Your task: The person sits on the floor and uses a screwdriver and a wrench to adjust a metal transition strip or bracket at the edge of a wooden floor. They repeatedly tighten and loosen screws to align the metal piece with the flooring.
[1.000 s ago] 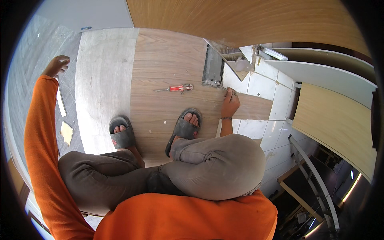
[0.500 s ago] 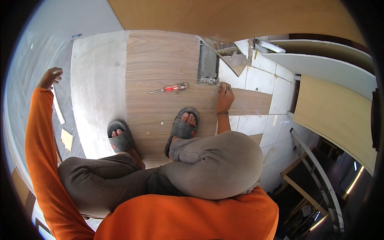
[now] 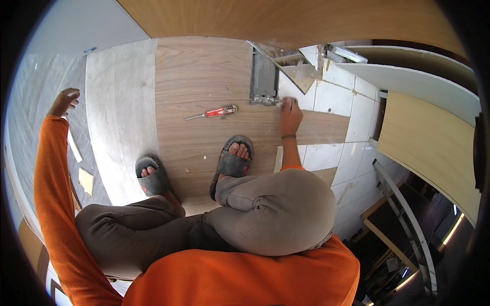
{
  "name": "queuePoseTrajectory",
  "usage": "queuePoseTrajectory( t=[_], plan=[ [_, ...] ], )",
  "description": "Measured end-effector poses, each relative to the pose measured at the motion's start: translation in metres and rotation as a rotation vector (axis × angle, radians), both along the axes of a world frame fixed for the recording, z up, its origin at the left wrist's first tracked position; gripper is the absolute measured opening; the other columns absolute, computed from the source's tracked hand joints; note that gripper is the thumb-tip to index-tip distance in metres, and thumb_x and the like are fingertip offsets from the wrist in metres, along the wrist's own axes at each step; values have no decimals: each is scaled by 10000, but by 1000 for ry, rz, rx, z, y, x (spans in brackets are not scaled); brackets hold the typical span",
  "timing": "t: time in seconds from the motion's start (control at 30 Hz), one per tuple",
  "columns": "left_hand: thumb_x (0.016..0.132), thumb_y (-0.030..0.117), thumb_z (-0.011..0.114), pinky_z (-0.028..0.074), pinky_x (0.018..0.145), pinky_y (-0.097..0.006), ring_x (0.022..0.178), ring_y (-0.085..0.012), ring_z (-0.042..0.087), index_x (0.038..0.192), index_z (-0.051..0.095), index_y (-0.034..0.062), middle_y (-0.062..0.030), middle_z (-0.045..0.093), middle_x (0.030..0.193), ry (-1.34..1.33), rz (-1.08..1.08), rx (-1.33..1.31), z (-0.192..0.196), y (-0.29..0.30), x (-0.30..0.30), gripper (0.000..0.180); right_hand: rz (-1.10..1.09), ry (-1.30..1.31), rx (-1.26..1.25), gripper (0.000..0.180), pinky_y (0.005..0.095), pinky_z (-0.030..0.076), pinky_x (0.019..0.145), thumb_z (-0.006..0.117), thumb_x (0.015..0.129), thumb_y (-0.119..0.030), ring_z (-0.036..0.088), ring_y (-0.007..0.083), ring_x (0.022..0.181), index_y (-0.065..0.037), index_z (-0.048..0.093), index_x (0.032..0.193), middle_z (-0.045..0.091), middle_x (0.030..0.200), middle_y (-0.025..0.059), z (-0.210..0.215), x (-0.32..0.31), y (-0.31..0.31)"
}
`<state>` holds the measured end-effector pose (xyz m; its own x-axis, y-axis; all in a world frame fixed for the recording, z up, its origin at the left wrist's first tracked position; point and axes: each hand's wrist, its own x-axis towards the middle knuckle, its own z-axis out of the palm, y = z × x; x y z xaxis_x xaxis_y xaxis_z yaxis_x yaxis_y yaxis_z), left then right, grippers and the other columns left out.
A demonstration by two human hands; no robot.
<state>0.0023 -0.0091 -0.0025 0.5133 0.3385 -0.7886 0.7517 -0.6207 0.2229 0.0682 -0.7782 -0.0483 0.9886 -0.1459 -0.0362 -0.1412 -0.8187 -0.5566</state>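
A grey rectangular metal box (image 3: pixel 264 76) is set into the floor at the upper middle, with a worn metal edge at its near end. My right hand (image 3: pixel 291 116) is beside that near end, its fingers bent together and pointing down. Whatever they pinch is too small to make out. To the left of it, a red-handled screwdriver (image 3: pixel 212 112) lies on the wood-look floor, its shaft pointing left. Out at the far left, my left hand (image 3: pixel 64 102) is raised with loosely curled fingers slightly apart, and nothing shows in it.
A brown wooden panel (image 3: pixel 286 23) spans the top. Beside the box leans a dark-edged triangular piece (image 3: pixel 301 76). White tiles (image 3: pixel 326 97), shelves (image 3: pixel 408 71) and a pale board (image 3: pixel 426 145) are at right. My sandaled feet (image 3: pixel 234 158) flank the middle floor.
My right hand has shifted slightly farther away and to the right, close to the box's near end. The left arm stays almost where it was, and the screwdriver still lies on the floor.
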Motion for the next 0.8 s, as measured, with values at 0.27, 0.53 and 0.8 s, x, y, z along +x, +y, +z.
queuePoseTrajectory(
  t=[0.27,0.53,0.8],
  plan=[
    [955,467,537,477,850,-626,1102,-408,614,1354,517,185,-219,648,1161,15,-2,-11,-4,4,0,489,-106,-314,105,299,308,480,616,493,1010,-207,592,151,675,-1,697,1085,680,832,87,-23,-59,5],
    [945,471,539,496,772,-548,1009,-343,641,1348,527,204,-196,660,1134,-2,-17,-1,-7,8,0,484,-91,-366,85,296,319,453,587,469,1009,-171,562,172,633,14,698,983,626,745,65,-4,-41,14],
    [944,461,546,495,747,-551,997,-339,644,1335,539,199,-178,670,1087,-39,-18,-10,-2,8,-2,470,-22,-345,3,327,351,447,580,448,1014,-191,560,223,581,10,667,879,589,665,99,7,-13,15]
  ],
)
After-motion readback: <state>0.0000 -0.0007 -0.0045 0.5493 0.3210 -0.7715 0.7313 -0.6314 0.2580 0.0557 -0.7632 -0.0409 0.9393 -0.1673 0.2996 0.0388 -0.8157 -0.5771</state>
